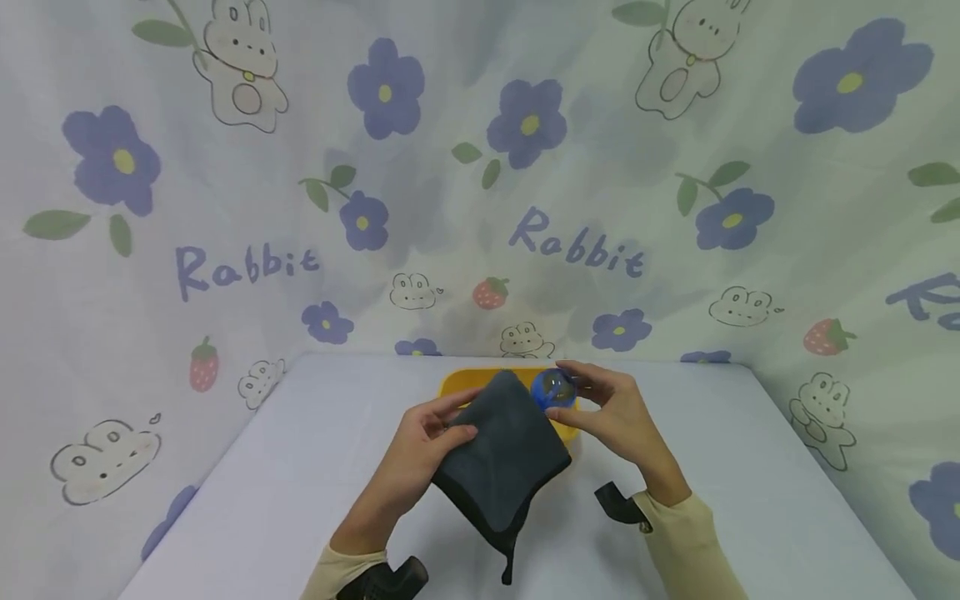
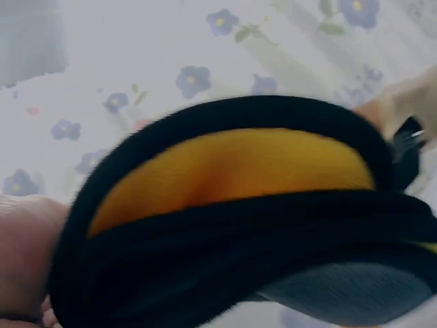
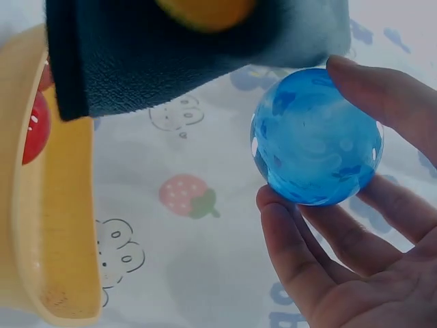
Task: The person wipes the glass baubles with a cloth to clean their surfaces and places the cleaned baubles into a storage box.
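Note:
My left hand (image 1: 420,446) pinches a folded dark grey cloth (image 1: 502,454) by its left side, thumb on top. The cloth has black edging, and a short black loop hangs from its lower corner. Its yellow inner side shows in the left wrist view between black borders. A see-through blue ball (image 3: 317,137) sits between the thumb and fingertips of my right hand (image 1: 615,412). In the head view the ball overlaps the cloth's right upper edge; the right wrist view shows it just beside the cloth.
Behind the cloth a yellow container (image 1: 468,382) stands on the white table (image 1: 337,433), partly hidden. Shiny red round things (image 3: 35,130) lie inside it. A curtain (image 1: 450,208) printed with rabbits and purple flowers hangs behind and at the sides. Black devices (image 1: 621,504) are strapped at both wrists.

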Demonstrator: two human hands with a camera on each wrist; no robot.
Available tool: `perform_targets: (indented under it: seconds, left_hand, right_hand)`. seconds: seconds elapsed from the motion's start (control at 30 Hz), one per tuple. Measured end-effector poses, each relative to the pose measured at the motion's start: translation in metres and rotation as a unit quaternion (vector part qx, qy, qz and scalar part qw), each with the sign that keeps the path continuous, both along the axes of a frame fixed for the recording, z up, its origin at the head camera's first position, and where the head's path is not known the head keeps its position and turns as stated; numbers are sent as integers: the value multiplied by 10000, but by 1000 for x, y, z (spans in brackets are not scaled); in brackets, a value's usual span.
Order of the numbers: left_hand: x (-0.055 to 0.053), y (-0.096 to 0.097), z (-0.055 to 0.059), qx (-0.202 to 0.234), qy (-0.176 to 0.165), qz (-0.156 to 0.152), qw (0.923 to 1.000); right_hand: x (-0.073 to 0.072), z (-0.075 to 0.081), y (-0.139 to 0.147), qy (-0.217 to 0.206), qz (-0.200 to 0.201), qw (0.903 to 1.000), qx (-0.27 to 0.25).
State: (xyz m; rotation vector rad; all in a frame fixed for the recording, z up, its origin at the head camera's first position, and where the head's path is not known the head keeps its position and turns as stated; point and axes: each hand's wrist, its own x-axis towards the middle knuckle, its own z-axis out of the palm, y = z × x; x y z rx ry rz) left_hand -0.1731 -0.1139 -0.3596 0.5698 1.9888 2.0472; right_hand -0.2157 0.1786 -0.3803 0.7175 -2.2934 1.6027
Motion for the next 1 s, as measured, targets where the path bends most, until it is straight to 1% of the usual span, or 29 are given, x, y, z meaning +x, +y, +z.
perform_targets:
  seconds: [0.13, 0.2, 0.3, 0.4, 0.47, 0.7, 0.87, 1.0]
  left_hand:
    - [5, -5, -15, 369, -575, 108, 9976]
    - [7, -9, -24, 430, -872, 208, 9950]
    - [10, -16, -36, 374, -1276, 376, 9904]
    - [13, -24, -47, 169, -1524, 617, 9862]
    - [15, -29, -54, 91, -1700, 824, 9820]
    - [23, -48, -74, -193, -1991, 1467, 9687]
    - [26, -60, -86, -391, -2108, 1785, 9603]
    - [27, -67, -92, -472, -2220, 2056, 9519]
  right_hand:
    - [-3, -1, 1, -119, -113, 9998, -67]
    - [-4, -1, 1, -212, -174, 9996, -95]
    - [-5, -2, 1, -377, -264, 9989, -114]
    - [-6, -2, 2, -482, -292, 9983, -135]
    - [-6, -3, 2, -521, -278, 9981, -160]
    - [-9, -4, -2, -592, -203, 9977, -271]
    - [-11, -8, -5, -673, -262, 9970, -272]
    - [-13, -12, -7, -733, -282, 9966, -252]
